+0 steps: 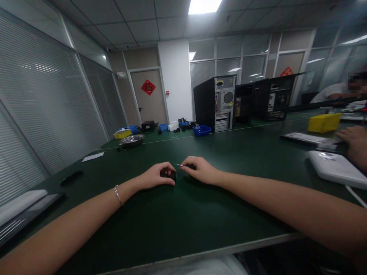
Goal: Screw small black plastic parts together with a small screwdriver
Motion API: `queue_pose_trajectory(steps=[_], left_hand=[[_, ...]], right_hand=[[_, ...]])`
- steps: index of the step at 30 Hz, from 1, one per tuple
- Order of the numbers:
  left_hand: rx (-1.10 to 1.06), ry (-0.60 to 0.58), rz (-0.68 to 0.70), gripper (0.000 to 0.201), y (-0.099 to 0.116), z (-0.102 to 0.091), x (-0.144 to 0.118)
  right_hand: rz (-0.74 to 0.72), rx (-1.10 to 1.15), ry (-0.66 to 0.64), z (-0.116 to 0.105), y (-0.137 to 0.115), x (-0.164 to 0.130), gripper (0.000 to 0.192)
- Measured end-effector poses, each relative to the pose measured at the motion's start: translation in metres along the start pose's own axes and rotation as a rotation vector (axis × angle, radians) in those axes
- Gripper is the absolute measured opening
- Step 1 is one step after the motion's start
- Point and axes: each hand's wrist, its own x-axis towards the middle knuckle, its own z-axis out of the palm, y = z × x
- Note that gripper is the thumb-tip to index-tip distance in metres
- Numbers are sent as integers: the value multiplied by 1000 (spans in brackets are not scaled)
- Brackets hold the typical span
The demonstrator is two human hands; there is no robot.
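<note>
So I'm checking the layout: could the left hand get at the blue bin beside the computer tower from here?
Probably not. The left hand is shut on a small black part near the table's front, and the blue bin sits far across the green table. Nothing blocks the way, only distance.

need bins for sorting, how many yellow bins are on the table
2. One yellow bin sits far right near another person's hand; the other is far left beside a metal dish. More may be hidden.
</note>
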Motion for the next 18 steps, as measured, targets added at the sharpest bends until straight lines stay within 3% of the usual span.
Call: queue_pose_trajectory(steps=[3, 7, 9, 12, 18], left_hand=[[-6, 5, -16, 46, 4, 1, -1], [55, 101, 29, 45, 10, 0, -1], [70, 82, 38, 46, 9, 2, 0], [35, 32, 7, 45, 6, 4, 1], [-55, 126, 8, 41, 11, 5, 0]], right_hand=[[2, 3, 0, -1, -1, 0, 25], [-3, 12, 1, 0, 0, 0, 25], [-5, 19, 3, 1, 1, 1, 24], [-4, 20, 5, 0, 0, 0, 25], [8, 32, -1, 0, 1, 0, 25]])
